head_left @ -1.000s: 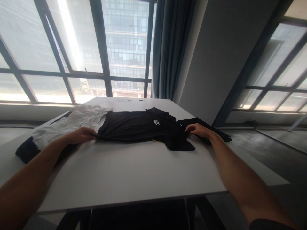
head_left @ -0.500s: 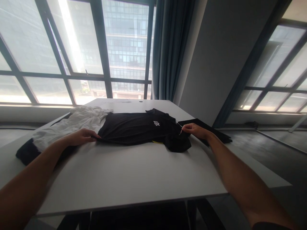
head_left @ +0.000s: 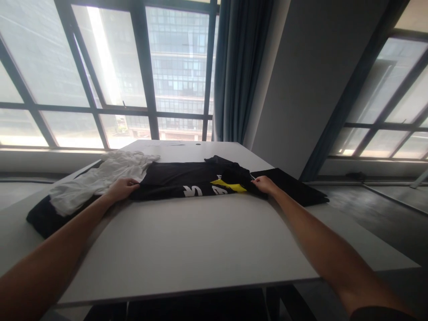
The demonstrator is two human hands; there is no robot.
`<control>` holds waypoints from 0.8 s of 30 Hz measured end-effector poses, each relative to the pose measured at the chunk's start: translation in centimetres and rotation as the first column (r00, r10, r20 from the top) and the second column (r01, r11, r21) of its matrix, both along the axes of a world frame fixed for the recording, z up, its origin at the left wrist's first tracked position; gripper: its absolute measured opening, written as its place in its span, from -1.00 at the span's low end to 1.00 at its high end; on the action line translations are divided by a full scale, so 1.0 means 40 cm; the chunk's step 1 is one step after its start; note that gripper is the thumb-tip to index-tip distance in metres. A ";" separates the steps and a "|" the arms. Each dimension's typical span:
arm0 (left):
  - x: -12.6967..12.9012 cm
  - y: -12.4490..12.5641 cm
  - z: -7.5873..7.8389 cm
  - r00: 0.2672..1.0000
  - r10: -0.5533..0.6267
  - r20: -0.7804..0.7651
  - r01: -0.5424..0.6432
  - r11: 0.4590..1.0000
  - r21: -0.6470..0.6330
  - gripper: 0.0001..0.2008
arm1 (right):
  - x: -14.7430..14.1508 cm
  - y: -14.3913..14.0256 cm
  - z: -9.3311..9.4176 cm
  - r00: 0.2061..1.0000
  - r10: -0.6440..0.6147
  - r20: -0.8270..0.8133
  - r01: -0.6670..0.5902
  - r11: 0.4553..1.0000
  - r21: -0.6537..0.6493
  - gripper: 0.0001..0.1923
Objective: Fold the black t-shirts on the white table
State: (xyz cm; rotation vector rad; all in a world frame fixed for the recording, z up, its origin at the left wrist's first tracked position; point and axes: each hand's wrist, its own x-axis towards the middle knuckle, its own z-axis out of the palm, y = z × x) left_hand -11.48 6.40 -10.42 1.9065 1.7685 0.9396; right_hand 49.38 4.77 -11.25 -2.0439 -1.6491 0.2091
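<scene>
Fingers (head_left: 131,182) of the left hand (head_left: 122,188) curled over the left edge of the black T-shirt with white and yellow print (head_left: 182,179), pinching the cloth; fingers (head_left: 257,180) of the right hand (head_left: 265,184) closed on the shirt's right end, near the bunched sleeve. Both forearms reach forward across the bare front of the worktop.

White rectangular worktop (head_left: 187,240): broad, flat, front half bare, cloth lying along its far half. Large windows with dark frames (head_left: 110,80) behind it; blue-grey curtain (head_left: 239,71) hangs at the right end of the window row, beside a grey wall.

Black T-shirt lies flat across the middle of the far half, folded lengthwise, its near strip showing white lettering and a yellow patch face-up. It spans the gap between the two hands.

Crumpled white garment (head_left: 100,176) sits left of the shirt, touching it at the left hand, and rests on top of a dark garment (head_left: 42,218) at the worktop's left edge.

Flat black folded cloth (head_left: 290,187) lies right of the right hand, just beside the shirt, reaching the worktop's right edge.
</scene>
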 end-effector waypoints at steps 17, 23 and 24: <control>0.004 -0.042 0.018 0.943 -0.261 0.206 0.301 0.934 -0.194 -0.04 | 0.026 -0.041 0.026 0.957 0.145 -0.251 -0.184 0.973 -0.139 -0.39; 0.016 -0.061 0.043 0.949 -0.156 0.276 0.188 0.978 -0.093 -0.07 | 0.031 -0.065 0.042 0.890 0.174 -0.421 -0.241 0.964 -0.111 -0.52; 0.016 -0.065 0.049 0.954 -0.153 0.256 0.188 0.975 -0.117 -0.08 | 0.036 -0.072 0.046 0.892 0.160 -0.422 -0.249 0.955 -0.163 -0.53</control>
